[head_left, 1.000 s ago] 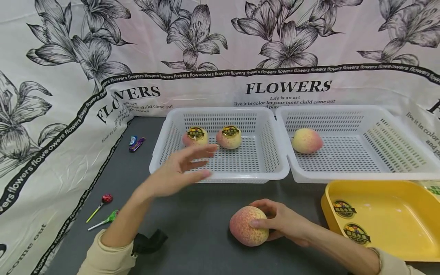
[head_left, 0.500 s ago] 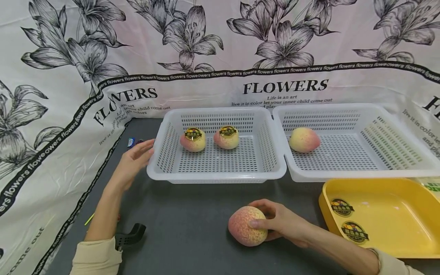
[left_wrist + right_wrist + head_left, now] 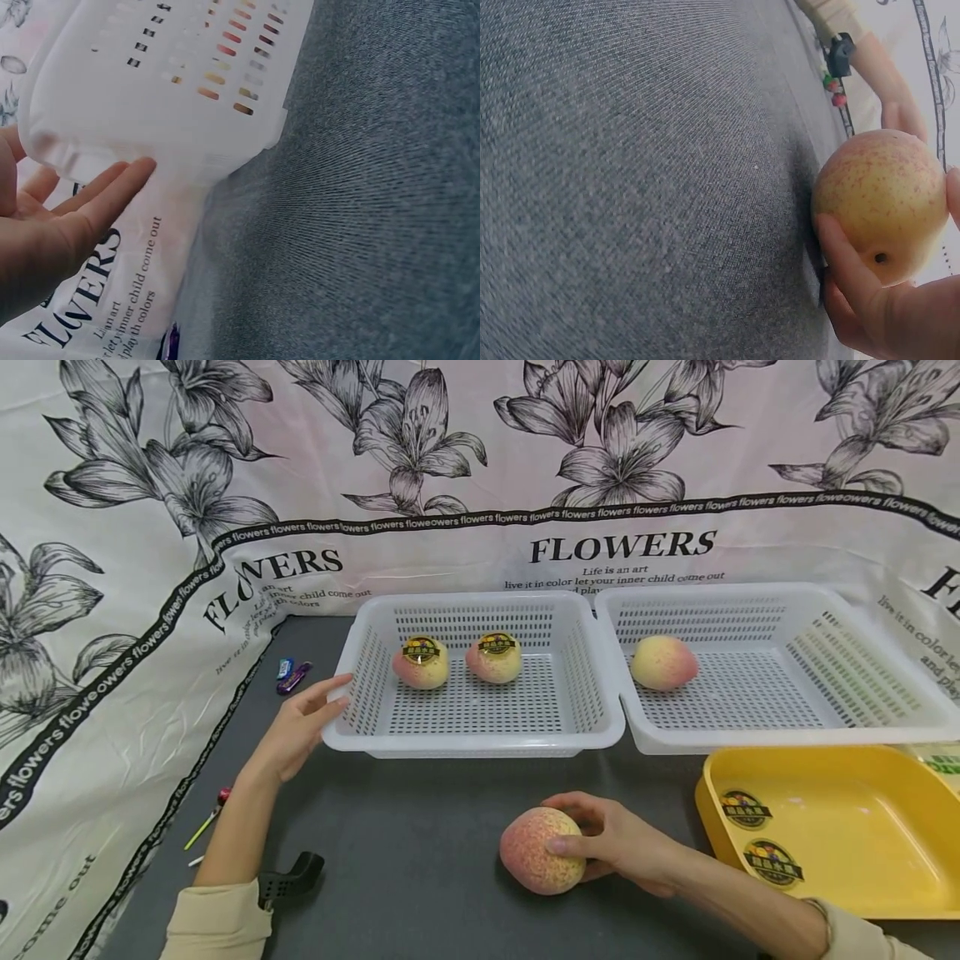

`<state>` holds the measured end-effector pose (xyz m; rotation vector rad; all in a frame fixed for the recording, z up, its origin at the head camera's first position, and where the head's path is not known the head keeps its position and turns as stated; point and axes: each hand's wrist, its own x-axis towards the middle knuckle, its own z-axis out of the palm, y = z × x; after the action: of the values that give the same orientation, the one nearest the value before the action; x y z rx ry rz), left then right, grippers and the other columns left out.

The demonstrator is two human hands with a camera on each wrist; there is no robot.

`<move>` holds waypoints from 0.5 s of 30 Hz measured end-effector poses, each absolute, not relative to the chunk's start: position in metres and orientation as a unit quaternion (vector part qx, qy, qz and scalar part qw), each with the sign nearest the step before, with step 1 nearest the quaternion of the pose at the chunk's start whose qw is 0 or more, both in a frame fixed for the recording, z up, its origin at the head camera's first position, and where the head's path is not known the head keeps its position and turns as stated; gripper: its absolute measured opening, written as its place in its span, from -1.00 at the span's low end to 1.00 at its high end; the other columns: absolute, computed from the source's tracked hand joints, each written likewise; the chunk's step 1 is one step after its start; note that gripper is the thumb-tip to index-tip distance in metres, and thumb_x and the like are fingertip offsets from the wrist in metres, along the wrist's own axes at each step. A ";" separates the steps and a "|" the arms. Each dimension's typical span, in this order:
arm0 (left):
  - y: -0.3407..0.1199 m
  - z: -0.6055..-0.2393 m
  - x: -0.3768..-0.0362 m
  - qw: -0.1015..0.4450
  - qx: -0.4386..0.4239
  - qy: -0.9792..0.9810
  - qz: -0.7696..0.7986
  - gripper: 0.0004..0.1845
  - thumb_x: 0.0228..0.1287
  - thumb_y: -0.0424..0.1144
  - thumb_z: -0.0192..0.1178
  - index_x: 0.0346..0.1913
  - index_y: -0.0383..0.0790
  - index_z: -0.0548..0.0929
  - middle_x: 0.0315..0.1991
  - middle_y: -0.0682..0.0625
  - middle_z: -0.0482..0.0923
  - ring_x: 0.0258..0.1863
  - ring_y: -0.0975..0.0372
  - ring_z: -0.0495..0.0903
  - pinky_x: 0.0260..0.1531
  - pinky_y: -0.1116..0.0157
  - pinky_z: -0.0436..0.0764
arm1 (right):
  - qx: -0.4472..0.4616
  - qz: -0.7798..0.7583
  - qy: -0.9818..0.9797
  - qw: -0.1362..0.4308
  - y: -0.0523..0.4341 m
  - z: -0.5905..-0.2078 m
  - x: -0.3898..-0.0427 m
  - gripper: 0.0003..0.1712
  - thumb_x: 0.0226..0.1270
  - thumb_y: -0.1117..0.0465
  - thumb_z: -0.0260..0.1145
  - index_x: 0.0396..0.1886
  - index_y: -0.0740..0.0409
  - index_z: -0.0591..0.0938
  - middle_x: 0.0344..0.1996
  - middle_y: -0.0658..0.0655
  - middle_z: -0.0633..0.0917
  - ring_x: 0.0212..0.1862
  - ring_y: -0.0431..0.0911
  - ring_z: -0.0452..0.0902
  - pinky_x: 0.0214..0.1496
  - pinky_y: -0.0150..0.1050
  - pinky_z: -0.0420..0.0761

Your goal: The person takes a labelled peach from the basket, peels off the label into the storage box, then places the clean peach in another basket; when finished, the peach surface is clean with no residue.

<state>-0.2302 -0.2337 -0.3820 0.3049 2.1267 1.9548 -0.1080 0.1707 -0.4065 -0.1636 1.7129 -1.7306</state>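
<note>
My right hand (image 3: pixel 626 843) grips a peach (image 3: pixel 542 852) on the grey table, thumb on the near side and fingers behind; in the right wrist view the peach (image 3: pixel 885 199) shows a small dark hole at its end. At the left side of the left white basket (image 3: pixel 480 745) is my left hand (image 3: pixel 296 731), its fingertips at the rim. The left wrist view has its fingers (image 3: pixel 112 196) fairly straight beside the basket wall (image 3: pixel 150 112); firm contact is hard to tell. Two peaches with black-gold stickers, a left one (image 3: pixel 421 663) and a right one (image 3: pixel 493 658), lie inside.
A second white basket (image 3: pixel 780 743) adjoins on the right, with one peach (image 3: pixel 664 663) in it. In front of that stands a yellow tray (image 3: pixel 870 835) bearing round stickers. Wrapped candies (image 3: pixel 293 677) and a lollipop (image 3: pixel 223 795) lie along the left; a patterned cloth (image 3: pixel 450 552) backs the table.
My left hand has gone from over the left basket's front to its left side, then slightly rightward to the rim. My right hand keeps its grip on the peach.
</note>
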 end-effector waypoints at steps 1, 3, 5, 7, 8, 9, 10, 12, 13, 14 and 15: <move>-0.234 -0.382 -0.230 0.119 0.102 0.725 0.671 -0.40 0.47 -0.20 0.03 0.45 -0.33 0.14 0.39 -0.29 0.08 0.05 0.20 0.46 -0.18 0.36 0.57 | -0.066 -0.668 0.657 0.344 0.171 -0.407 -0.108 -0.35 0.35 0.17 0.29 0.31 0.34 0.28 0.09 0.27 0.47 -0.03 0.07 0.49 -0.10 0.04 0.59; -0.233 -0.383 -0.230 0.119 0.098 0.723 0.673 -0.40 0.47 -0.20 0.02 0.45 -0.31 0.14 0.39 -0.29 0.08 0.04 0.20 0.47 -0.19 0.36 0.57 | -0.072 -0.671 0.652 0.344 0.172 -0.408 -0.107 -0.36 0.35 0.19 0.29 0.31 0.35 0.28 0.09 0.27 0.47 -0.02 0.07 0.49 -0.09 0.03 0.59; -0.233 -0.384 -0.230 0.121 0.095 0.721 0.676 -0.41 0.47 -0.20 0.01 0.45 -0.29 0.14 0.39 -0.29 0.08 0.04 0.21 0.47 -0.18 0.35 0.57 | -0.079 -0.675 0.647 0.345 0.174 -0.406 -0.107 -0.36 0.36 0.20 0.27 0.31 0.35 0.27 0.11 0.28 0.46 -0.01 0.08 0.48 -0.07 0.04 0.58; -0.233 -0.384 -0.230 0.121 0.094 0.719 0.678 -0.40 0.47 -0.19 0.02 0.46 -0.28 0.14 0.38 -0.29 0.09 0.04 0.21 0.47 -0.18 0.35 0.57 | -0.085 -0.681 0.642 0.342 0.177 -0.402 -0.106 -0.36 0.37 0.21 0.26 0.32 0.35 0.26 0.13 0.28 0.45 0.00 0.08 0.48 -0.06 0.04 0.57; -0.233 -0.384 -0.230 0.121 0.094 0.718 0.679 -0.40 0.47 -0.19 0.02 0.46 -0.28 0.14 0.38 -0.29 0.10 0.04 0.21 0.48 -0.18 0.35 0.58 | -0.088 -0.683 0.641 0.340 0.178 -0.399 -0.106 -0.36 0.37 0.21 0.25 0.33 0.35 0.25 0.14 0.28 0.45 0.01 0.08 0.48 -0.06 0.04 0.57; -0.232 -0.384 -0.230 0.121 0.093 0.717 0.680 -0.40 0.47 -0.19 0.02 0.46 -0.28 0.14 0.38 -0.30 0.10 0.03 0.21 0.48 -0.18 0.35 0.58 | -0.092 -0.685 0.640 0.336 0.180 -0.394 -0.106 -0.36 0.38 0.21 0.25 0.34 0.35 0.25 0.15 0.28 0.44 0.01 0.09 0.48 -0.05 0.05 0.57; -0.232 -0.384 -0.230 0.121 0.093 0.715 0.682 -0.40 0.47 -0.19 0.03 0.46 -0.28 0.14 0.37 -0.30 0.11 0.03 0.20 0.49 -0.19 0.35 0.58 | -0.098 -0.688 0.637 0.332 0.182 -0.389 -0.107 -0.36 0.38 0.22 0.24 0.34 0.35 0.24 0.16 0.28 0.44 0.02 0.10 0.48 -0.04 0.05 0.56; -0.232 -0.383 -0.229 0.121 0.093 0.713 0.684 -0.40 0.46 -0.19 0.03 0.46 -0.28 0.14 0.36 -0.31 0.11 0.03 0.20 0.49 -0.19 0.35 0.58 | -0.107 -0.696 0.633 0.322 0.187 -0.376 -0.108 -0.37 0.39 0.24 0.22 0.35 0.32 0.23 0.18 0.27 0.42 0.03 0.11 0.47 -0.03 0.06 0.55; -0.232 -0.383 -0.229 0.122 0.093 0.712 0.685 -0.40 0.46 -0.19 0.03 0.46 -0.28 0.14 0.36 -0.32 0.11 0.03 0.20 0.49 -0.19 0.35 0.58 | -0.114 -0.700 0.631 0.315 0.191 -0.368 -0.110 -0.38 0.40 0.25 0.20 0.36 0.30 0.23 0.19 0.27 0.41 0.05 0.12 0.46 -0.02 0.07 0.54; -0.232 -0.382 -0.229 0.122 0.093 0.712 0.685 -0.39 0.46 -0.19 0.03 0.46 -0.28 0.14 0.36 -0.32 0.11 0.03 0.20 0.49 -0.18 0.35 0.58 | -0.122 -0.702 0.631 0.306 0.195 -0.360 -0.111 -0.40 0.40 0.27 0.19 0.36 0.27 0.23 0.20 0.27 0.40 0.06 0.13 0.45 0.00 0.07 0.54; -0.232 -0.382 -0.229 0.123 0.093 0.712 0.685 -0.39 0.46 -0.19 0.04 0.45 -0.29 0.14 0.36 -0.32 0.11 0.03 0.20 0.49 -0.18 0.35 0.57 | -0.128 -0.705 0.633 0.294 0.200 -0.352 -0.112 -0.42 0.41 0.29 0.17 0.37 0.24 0.24 0.22 0.27 0.39 0.07 0.14 0.44 0.01 0.07 0.53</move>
<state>-0.2288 -0.2319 -0.3820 0.2721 2.0777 1.9983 -0.1125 0.1997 -0.3523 -0.3414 1.6849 -1.8757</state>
